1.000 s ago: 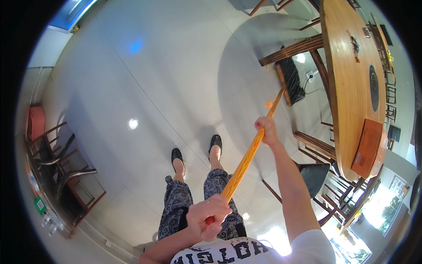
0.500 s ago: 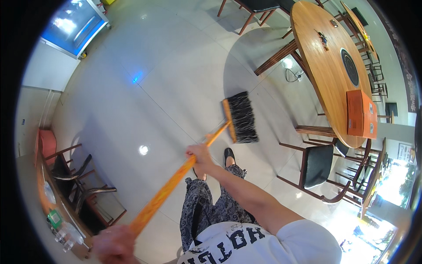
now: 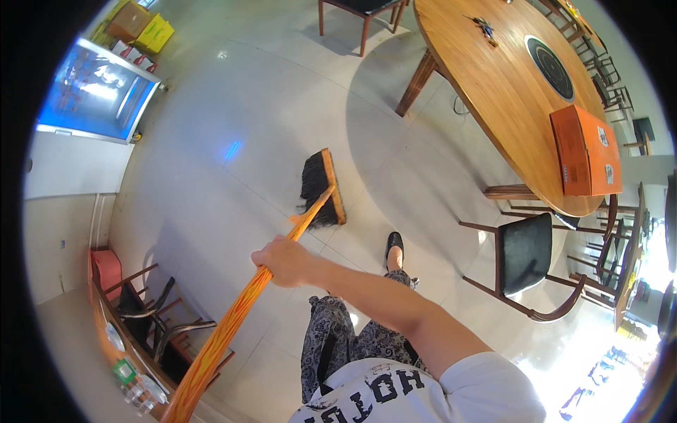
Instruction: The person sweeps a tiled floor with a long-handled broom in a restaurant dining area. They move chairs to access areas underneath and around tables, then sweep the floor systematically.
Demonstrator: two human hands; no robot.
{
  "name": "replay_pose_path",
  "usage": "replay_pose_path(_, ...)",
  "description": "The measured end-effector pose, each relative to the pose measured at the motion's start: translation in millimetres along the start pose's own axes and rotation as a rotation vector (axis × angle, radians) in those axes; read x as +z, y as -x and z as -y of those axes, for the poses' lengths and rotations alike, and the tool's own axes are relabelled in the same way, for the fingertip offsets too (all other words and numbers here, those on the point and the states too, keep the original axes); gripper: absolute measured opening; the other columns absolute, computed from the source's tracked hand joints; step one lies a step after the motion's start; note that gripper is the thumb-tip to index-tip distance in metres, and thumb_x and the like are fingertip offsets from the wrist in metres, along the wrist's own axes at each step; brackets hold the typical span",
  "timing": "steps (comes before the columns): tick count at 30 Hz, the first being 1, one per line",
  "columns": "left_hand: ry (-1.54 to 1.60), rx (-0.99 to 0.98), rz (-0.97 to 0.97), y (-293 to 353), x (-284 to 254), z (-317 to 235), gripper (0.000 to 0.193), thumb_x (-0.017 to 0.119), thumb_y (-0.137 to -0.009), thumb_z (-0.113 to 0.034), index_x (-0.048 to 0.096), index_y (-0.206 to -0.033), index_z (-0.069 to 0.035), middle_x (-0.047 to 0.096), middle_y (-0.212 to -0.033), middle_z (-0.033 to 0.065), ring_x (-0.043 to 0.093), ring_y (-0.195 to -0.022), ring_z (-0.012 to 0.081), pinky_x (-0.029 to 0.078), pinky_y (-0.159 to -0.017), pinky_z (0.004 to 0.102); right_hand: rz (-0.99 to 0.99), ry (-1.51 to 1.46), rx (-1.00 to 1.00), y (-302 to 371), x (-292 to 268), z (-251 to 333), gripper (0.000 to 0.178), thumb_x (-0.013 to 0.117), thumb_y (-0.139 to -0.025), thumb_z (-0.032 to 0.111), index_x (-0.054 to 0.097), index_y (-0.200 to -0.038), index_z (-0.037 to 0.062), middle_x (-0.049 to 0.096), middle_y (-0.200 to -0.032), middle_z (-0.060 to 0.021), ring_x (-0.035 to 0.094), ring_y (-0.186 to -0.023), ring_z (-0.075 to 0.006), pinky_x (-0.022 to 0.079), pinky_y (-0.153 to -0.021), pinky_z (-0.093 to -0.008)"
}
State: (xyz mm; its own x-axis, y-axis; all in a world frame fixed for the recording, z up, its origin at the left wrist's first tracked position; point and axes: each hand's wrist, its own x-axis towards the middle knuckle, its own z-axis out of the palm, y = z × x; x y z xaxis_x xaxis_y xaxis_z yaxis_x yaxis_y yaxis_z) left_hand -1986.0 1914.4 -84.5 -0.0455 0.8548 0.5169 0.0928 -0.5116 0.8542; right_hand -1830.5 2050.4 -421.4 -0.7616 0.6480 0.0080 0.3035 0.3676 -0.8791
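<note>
Long, stiff, prob. light wooden broom (image 3: 282,247) is clamped mid-handle by right hand (image 3: 285,259); left hand out of view; bristle end w/ more drag on floor (image 3: 211,141).

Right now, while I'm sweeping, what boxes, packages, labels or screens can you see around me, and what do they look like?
Orange box: flat, rectangular, lying on the round wooden table near its edge, with small pale labels on top.
Blue panel: large, glowing, rectangular, at the upper left by the wall; screen or window, cannot tell.
Yellow box and brown cardboard box: on the floor beyond the panel.
</note>
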Motion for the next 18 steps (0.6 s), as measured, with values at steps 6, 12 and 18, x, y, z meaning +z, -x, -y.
replay_pose_path(6, -0.002, -0.337, -0.105, 25.2, 55.9, 115.4, 0.029, 0.042, -0.101, -0.030, 0.046, -0.086, -0.006, 0.029, -0.053, -0.0059, 0.024, -0.040, 0.0061, 0.026, -0.043, 0.0242, 0.335, 0.231, 0.202, 51.2, -74.1, -119.0, 0.014, 0.057, -0.078, 0.006, 0.064, -0.090, 0.0097, 0.067, -0.086, -0.0099, 0.063, -0.087, -0.0293, 0.044, -0.085, -0.0392)
replay_pose_path(12, 0.209, -0.424, -0.311, 43.3, 182.9, 213.7, 0.008, 0.038, -0.100, -0.011, 0.041, -0.097, -0.004, 0.029, -0.049, -0.0039, 0.023, -0.040, 0.0065, 0.023, -0.043, 0.0242, 0.055, 0.249, 0.381, 146.4, -134.3, -256.1, 0.013, 0.065, -0.072, 0.007, 0.062, -0.084, 0.0092, 0.065, -0.079, -0.0135, 0.062, -0.081, -0.0366, 0.048, -0.069, -0.0448)
replay_pose_path(18, 0.371, -0.594, -0.297, 64.9, 299.4, 341.1, 0.013, 0.043, -0.096, -0.005, 0.054, -0.098, 0.002, 0.046, -0.054, 0.0020, 0.037, -0.040, 0.0066, 0.036, -0.046, 0.0238, -0.172, 0.335, 0.545, 256.2, -199.6, -389.5, 0.014, 0.062, -0.069, -0.003, 0.061, -0.079, 0.0065, 0.063, -0.078, -0.0163, 0.061, -0.081, -0.0367, 0.048, -0.071, -0.0442)
